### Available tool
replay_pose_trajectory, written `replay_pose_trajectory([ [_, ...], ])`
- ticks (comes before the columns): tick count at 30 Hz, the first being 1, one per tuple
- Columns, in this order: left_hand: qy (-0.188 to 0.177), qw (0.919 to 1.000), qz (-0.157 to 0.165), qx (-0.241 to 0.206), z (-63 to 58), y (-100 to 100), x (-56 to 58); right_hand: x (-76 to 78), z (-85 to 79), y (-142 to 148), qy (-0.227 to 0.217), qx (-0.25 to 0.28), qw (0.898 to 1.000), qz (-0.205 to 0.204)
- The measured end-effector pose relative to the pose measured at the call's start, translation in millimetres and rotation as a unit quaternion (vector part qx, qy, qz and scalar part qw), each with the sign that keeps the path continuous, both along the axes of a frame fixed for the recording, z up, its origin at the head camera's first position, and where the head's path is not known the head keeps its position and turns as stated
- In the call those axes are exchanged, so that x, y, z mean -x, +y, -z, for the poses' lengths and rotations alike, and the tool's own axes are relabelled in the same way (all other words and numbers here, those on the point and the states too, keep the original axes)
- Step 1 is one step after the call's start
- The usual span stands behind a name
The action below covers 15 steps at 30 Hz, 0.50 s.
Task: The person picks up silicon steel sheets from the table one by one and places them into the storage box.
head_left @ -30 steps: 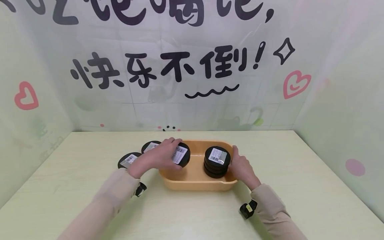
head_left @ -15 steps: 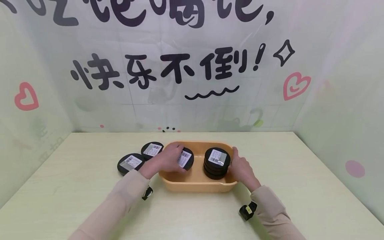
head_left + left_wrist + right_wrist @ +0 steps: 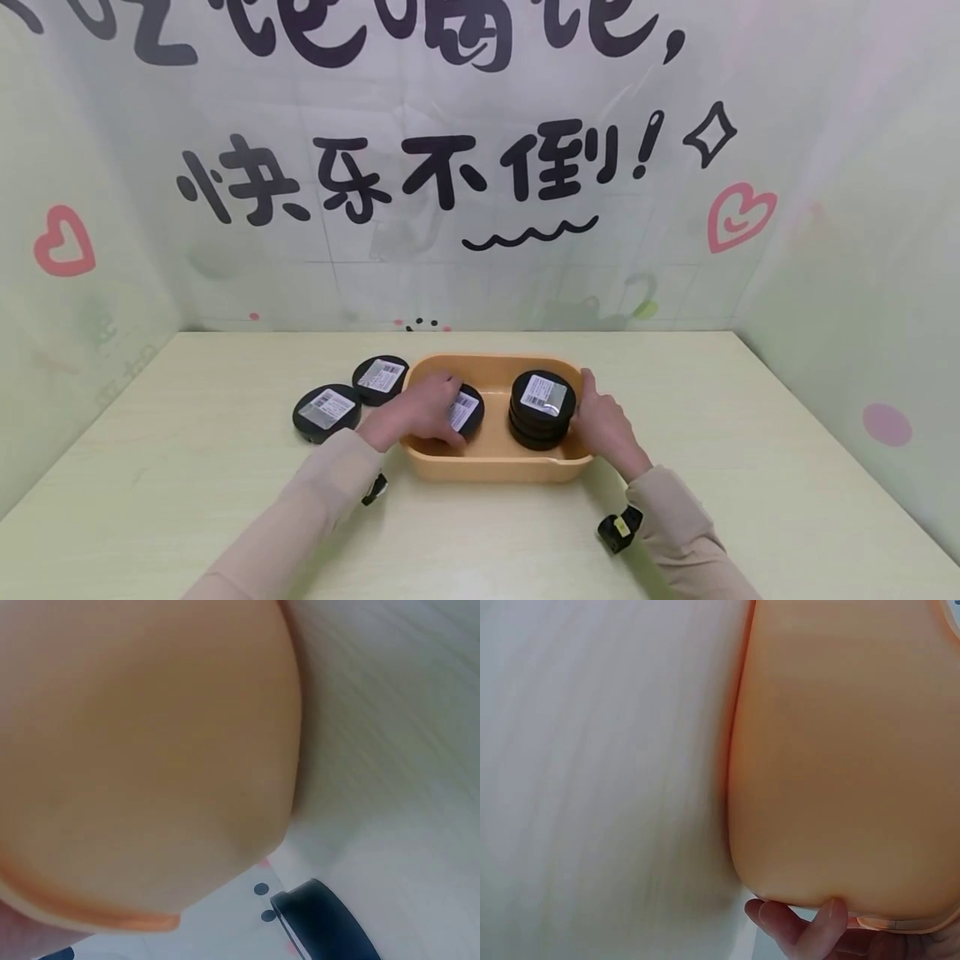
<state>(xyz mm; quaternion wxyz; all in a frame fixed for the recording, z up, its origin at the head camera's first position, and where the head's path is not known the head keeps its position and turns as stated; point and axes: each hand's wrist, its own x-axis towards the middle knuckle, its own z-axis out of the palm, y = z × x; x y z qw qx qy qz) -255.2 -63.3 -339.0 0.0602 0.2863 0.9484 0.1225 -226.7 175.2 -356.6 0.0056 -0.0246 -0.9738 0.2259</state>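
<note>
In the head view an orange plastic basin (image 3: 491,471) sits on the table. My left hand (image 3: 429,408) reaches over its left rim and grips a flat, round black case (image 3: 467,410) with a white barcode label, low inside the left half. The hand hides part of that case. On the basin's right side my right hand (image 3: 606,423) holds the rim; the right wrist view shows its curled fingers (image 3: 795,934) against the basin wall (image 3: 840,765). Beside that hand, inside the basin, stands a stack of similar black cases (image 3: 542,408). The left wrist view is mostly basin wall (image 3: 150,765).
Two more labelled black cases, a nearer one (image 3: 326,412) and a farther one (image 3: 380,377), lie on the pale wooden table (image 3: 480,542) left of the basin. A printed backdrop (image 3: 480,283) rises behind the table, with side panels left and right.
My left hand has moved a little right and down, lowering the black case into the basin's left half. My right hand stays at the rim.
</note>
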Motion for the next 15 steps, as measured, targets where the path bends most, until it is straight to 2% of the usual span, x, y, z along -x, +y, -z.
replay_pose_trajectory([
  [6, -0.023, 0.9997, 0.0, 0.007, 1.0, 2.0, -0.6, -0.2, 0.5, 0.4, -0.006, 0.005, 1.0, 0.0],
  [15, -0.023, 0.9996, -0.006, 0.014, 7.5, 4.2, 1.1, -0.9, 0.5, 0.0, 0.001, 0.0, 1.0, -0.001],
])
